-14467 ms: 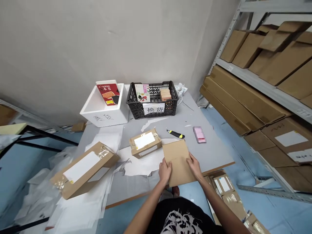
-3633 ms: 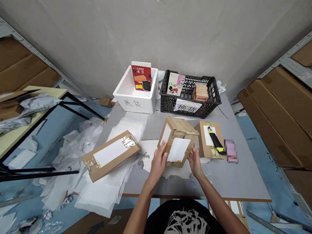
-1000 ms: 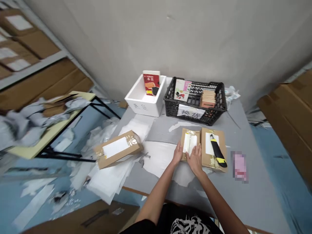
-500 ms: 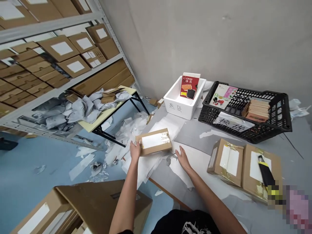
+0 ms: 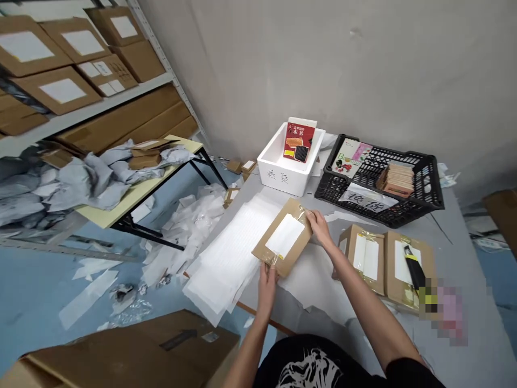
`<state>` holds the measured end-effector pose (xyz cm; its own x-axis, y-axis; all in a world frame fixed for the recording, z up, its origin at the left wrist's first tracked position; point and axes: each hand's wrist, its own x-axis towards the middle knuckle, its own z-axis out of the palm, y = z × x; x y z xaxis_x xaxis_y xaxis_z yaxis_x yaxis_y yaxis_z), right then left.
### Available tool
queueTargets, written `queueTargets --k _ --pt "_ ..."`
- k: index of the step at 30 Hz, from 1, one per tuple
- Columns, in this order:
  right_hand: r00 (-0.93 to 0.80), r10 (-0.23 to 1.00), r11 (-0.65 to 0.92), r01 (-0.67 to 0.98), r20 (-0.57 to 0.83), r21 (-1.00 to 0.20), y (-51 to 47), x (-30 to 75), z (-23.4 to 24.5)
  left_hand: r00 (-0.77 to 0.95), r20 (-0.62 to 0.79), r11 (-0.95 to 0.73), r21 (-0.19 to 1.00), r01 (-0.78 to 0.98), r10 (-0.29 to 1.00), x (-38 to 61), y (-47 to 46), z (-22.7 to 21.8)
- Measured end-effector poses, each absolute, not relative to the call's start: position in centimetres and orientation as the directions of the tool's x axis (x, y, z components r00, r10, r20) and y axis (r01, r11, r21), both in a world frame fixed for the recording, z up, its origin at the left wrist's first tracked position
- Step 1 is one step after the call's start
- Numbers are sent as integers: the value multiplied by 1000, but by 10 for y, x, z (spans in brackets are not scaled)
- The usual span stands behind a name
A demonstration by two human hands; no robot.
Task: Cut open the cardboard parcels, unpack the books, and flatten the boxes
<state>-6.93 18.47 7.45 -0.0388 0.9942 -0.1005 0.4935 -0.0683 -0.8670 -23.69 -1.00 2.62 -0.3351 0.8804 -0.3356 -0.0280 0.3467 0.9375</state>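
Our left hand (image 5: 266,288) and right hand (image 5: 320,226) hold the parcel (image 5: 283,240) closed at two opposite edges. It lies partly on white sheets (image 5: 226,258), near the left edge of the counter (image 5: 480,337).

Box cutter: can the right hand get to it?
Probably yes. The right hand rests on the cardboard parcel, and the box cutter lies on another parcel to its right. Only a low taped box lies between, so the way looks free.
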Motion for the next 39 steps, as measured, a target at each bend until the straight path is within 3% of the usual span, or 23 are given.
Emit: queueTargets --k 3,6,8,11,13,17,23,28,33,39 --pt "-19 984 -139 547 -178 -826 204 -49 71 -262 -457 416 887 -200 850 -191 -10 11" --pt "43 971 -220 528 -233 -820 208 -37 54 -239 -532 497 846 -194 812 -173 -7 3" --pt "90 964 -260 497 -249 -828 199 -32 42 -337 -512 510 854 -102 790 -179 -2 4" --pt "157 949 -315 413 -274 -855 172 -27 26 -537 -299 434 890 142 789 -207 16 19" --pt "185 933 -356 347 -308 -868 148 -28 17 -497 -206 385 876 290 843 -226 39 36" --pt "168 918 -392 235 -360 -889 111 -39 6 -269 -326 417 798 436 906 -240 96 62" --pt "119 919 -388 118 -375 -914 103 -50 16 -192 -397 439 767 467 898 -221 130 64" --pt "142 916 -381 10 -375 -925 95 -45 30 -203 -350 405 803 438 914 -217 111 71" --pt "218 936 -259 -97 -275 -961 84 -42 41 -201 -198 231 960 157 959 -216 90 68" --pt "262 947 -158 -125 -186 -980 80 -42 50 -206 -113 108 993 -36 972 -214 83 65"
